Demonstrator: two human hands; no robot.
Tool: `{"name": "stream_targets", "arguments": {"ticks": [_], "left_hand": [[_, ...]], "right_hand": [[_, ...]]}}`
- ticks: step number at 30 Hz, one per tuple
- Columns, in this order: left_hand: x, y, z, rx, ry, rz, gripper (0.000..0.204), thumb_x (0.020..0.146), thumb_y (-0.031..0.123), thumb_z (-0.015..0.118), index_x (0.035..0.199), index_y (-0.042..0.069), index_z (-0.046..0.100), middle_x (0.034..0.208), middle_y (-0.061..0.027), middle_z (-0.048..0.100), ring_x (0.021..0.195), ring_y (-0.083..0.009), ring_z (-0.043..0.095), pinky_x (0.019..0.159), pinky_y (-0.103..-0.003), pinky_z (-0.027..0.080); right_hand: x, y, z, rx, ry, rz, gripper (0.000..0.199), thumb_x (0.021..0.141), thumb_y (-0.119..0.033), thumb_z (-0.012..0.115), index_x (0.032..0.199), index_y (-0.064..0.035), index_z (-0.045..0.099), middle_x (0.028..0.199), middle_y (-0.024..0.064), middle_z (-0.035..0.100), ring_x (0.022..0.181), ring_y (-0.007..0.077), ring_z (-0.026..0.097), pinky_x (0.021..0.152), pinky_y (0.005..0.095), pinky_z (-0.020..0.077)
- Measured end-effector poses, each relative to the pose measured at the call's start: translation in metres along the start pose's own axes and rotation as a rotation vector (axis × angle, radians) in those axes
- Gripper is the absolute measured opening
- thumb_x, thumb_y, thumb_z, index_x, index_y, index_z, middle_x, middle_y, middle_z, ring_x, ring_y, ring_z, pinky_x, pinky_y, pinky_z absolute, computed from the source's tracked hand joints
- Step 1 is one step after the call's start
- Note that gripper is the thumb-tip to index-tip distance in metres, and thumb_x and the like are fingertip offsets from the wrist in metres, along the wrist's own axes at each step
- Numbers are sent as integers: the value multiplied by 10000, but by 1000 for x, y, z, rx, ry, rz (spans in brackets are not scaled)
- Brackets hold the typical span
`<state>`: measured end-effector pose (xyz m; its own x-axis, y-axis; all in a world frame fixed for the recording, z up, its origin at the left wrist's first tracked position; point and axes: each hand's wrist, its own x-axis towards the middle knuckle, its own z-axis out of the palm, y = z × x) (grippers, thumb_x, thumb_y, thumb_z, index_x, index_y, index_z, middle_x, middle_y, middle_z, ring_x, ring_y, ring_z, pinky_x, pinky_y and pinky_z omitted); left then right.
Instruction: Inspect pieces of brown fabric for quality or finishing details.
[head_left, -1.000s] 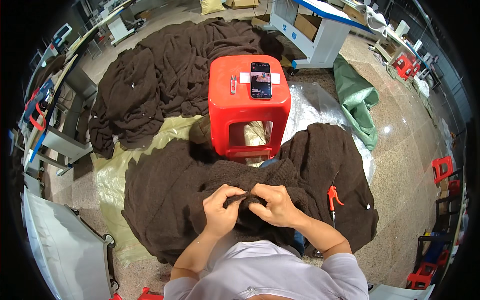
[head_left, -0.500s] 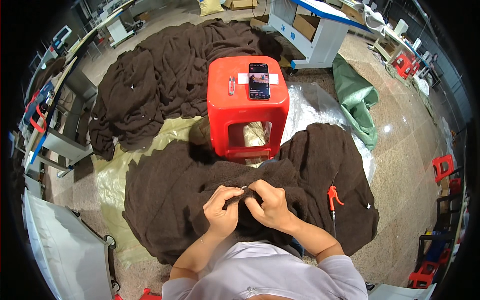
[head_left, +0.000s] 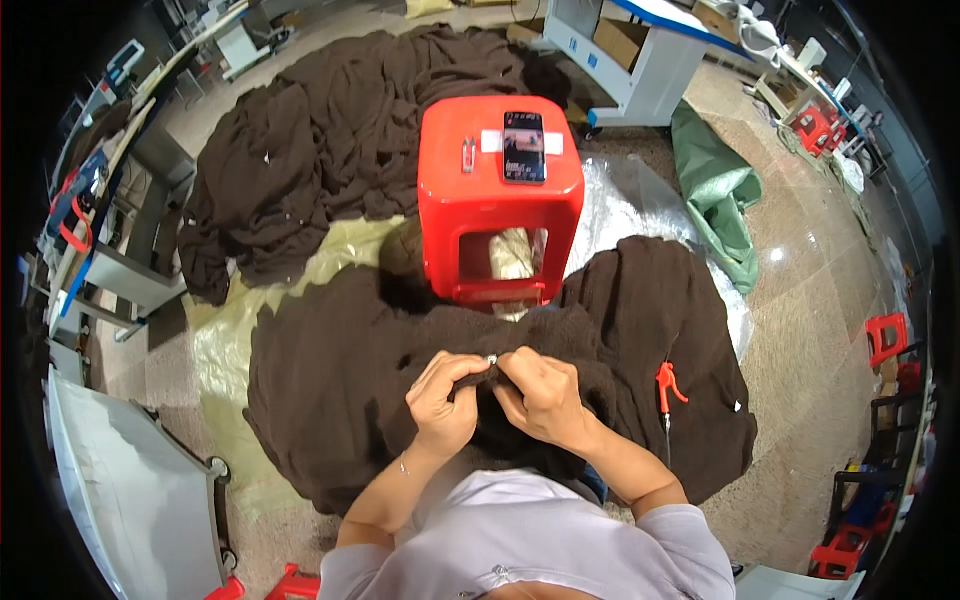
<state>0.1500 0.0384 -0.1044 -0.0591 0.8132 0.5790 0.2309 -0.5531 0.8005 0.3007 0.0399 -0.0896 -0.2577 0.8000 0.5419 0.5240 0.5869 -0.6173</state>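
Observation:
Dark brown knitted fabric point(head_left: 330, 390) lies heaped across my lap and spreads out to both sides. My left hand point(head_left: 443, 400) pinches a fold of it, thumb against fingers. Close beside it, my right hand point(head_left: 540, 395) grips the same fold. Between the fingertips shows a small whitish spot point(head_left: 492, 359), too small to name. A red-handled air blow gun point(head_left: 668, 385) rests on the fabric to the right of my right hand, its hose running toward me.
Ahead stands a red plastic stool point(head_left: 500, 200) bearing a phone point(head_left: 524, 148) and small thread snips point(head_left: 468, 155). Behind it lies another brown fabric pile point(head_left: 300, 150). A green sheet point(head_left: 710, 190) is at the right, a white wheeled cart point(head_left: 140, 480) at the left.
The whitish spot between my fingertips shows more clearly, and both hands have shifted slightly upward in view. The phone screen shows a different picture. My grip on the fabric stays.

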Motion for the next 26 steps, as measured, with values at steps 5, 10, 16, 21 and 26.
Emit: {"name": "stream_targets", "arguments": {"ticks": [5, 10, 16, 21, 26], "left_hand": [[11, 10, 7, 31, 8, 24, 255, 738, -205, 561, 888, -30, 671, 824, -136, 689, 722, -206, 657, 661, -273, 515], [10, 3, 2, -101, -135, -166, 305, 797, -167, 566, 1023, -22, 710, 880, -109, 691, 789, -166, 648, 718, -250, 499], [16, -27, -29, -145, -240, -510, 127, 858, -59, 647, 961, -29, 714, 908, -57, 708, 832, -111, 645, 781, -240, 506], [21, -35, -49, -740, 16, -965, 101, 869, -21, 677, 969, -26, 688, 906, -42, 698, 822, -86, 631, 766, -229, 502], [16, -27, -30, -541, -169, -890, 142, 857, 10, 708, 991, -31, 686, 917, -35, 699, 833, -80, 626, 789, -224, 496]], "right_hand": [[2, -3, 12, -11, 301, -35, 208, 651, 52, 679, 828, -1, 584, 639, 105, 482, 523, 273, 514, 481, 356, 419], [-6, 7, 13, -111, 280, -116, 265, 639, 70, 676, 885, -1, 608, 651, 88, 479, 514, 252, 496, 474, 336, 400], [-10, 30, 1, -200, 321, -77, 324, 638, 104, 634, 944, -4, 636, 690, 103, 532, 550, 278, 542, 501, 353, 431], [-12, 54, -12, 443, 174, 541, 230, 818, 64, 595, 1037, 3, 620, 921, 8, 571, 682, 70, 510, 621, 199, 406], [17, 29, -29, 442, -14, 299, 518, 820, -278, 557, 1251, 8, 577, 1173, 95, 518, 1040, 163, 515, 869, 242, 388]]}}
